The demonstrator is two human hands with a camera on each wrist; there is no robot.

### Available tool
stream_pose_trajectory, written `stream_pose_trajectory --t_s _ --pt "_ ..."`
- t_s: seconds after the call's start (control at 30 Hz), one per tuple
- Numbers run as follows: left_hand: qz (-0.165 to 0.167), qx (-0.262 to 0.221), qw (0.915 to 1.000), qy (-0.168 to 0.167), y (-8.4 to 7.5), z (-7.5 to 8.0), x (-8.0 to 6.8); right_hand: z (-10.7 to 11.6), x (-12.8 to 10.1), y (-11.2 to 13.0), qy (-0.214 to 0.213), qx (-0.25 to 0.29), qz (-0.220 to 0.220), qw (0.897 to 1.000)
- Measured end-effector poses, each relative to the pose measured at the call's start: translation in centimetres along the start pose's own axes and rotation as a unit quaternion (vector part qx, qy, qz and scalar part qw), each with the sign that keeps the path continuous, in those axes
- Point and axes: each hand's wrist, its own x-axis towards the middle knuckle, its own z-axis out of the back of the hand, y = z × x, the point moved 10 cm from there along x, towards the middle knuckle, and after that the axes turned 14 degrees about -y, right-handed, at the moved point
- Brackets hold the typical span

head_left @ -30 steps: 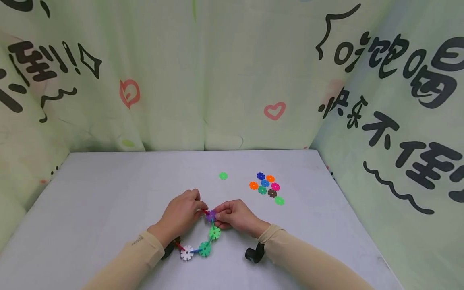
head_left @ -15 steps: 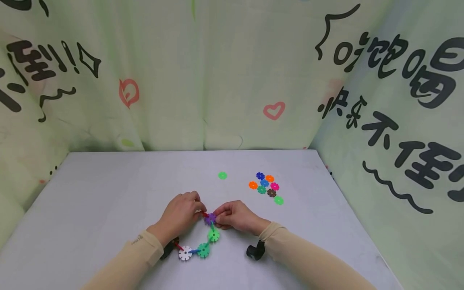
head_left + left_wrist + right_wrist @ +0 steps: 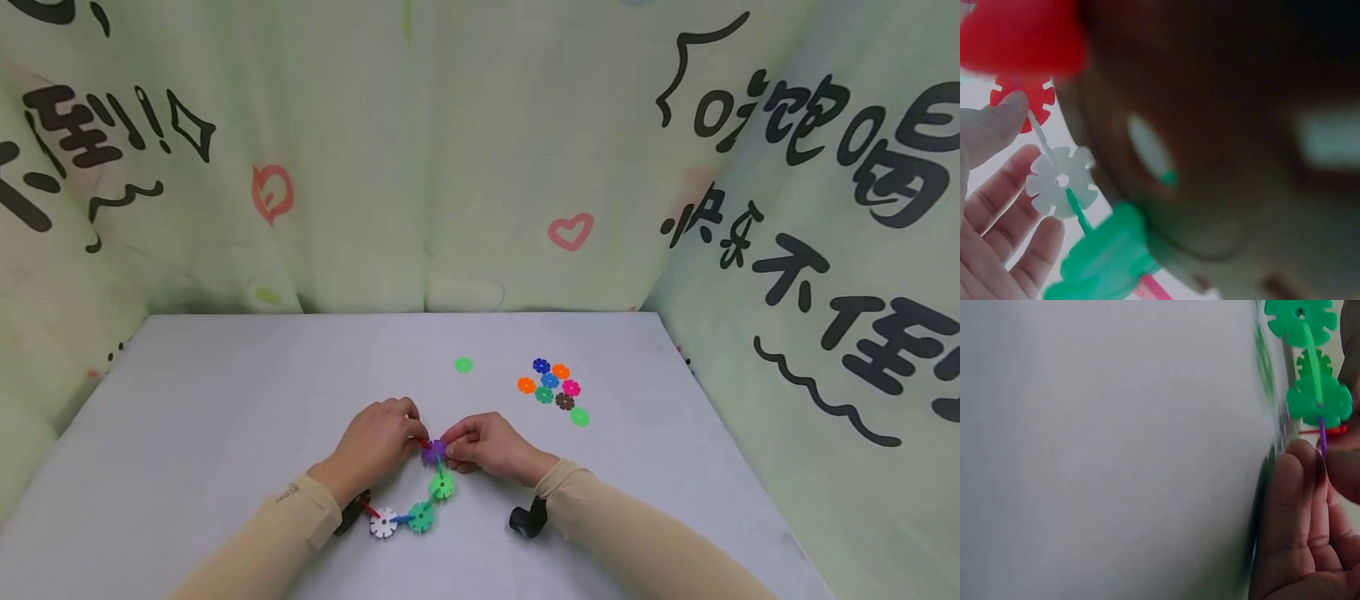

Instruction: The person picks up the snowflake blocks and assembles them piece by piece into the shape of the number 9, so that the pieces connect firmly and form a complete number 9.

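Observation:
A chain of toothed plastic discs lies on the grey table (image 3: 225, 392): white disc (image 3: 383, 522), dark green disc (image 3: 421, 517), light green disc (image 3: 442, 484), purple disc (image 3: 434, 452). My right hand (image 3: 453, 442) pinches the purple disc at the chain's far end. My left hand (image 3: 411, 430) pinches a red disc (image 3: 420, 440) against it. In the left wrist view a thumb touches the red disc (image 3: 1022, 100), with a white disc (image 3: 1060, 181) and a green disc (image 3: 1104, 262) below it. The right wrist view shows two green discs (image 3: 1319, 400) and the purple disc's edge (image 3: 1322, 437) above curled fingers (image 3: 1297, 506).
A small pile of loose coloured discs (image 3: 551, 387) lies to the right behind my hands, with a green disc (image 3: 579, 417) by it and another green one (image 3: 463, 365) further left. Printed cloth walls (image 3: 480, 167) close in the table on three sides.
Both hands keep their pinch at the purple end of the chain and have barely moved; the purple disc sits slightly lower than before.

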Motion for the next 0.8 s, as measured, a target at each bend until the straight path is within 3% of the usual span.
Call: stream_pose_trajectory --t_s 0.2,0.6,0.8 --pt "0.002 -0.001 1.0 -0.008 0.2 0.2 -0.3 1.8 1.2 0.1 -0.005 -0.046 0.015 0.999" --pt "0.014 -0.01 0.9998 -0.014 0.7 0.1 -0.8 6.4 6.4 0.4 -0.123 -0.123 0.018 0.985" --pt "0.018 -0.018 0.9996 -0.012 0.7 0.2 -0.8 7.2 8.3 1.2 -0.152 -0.153 0.015 0.976"
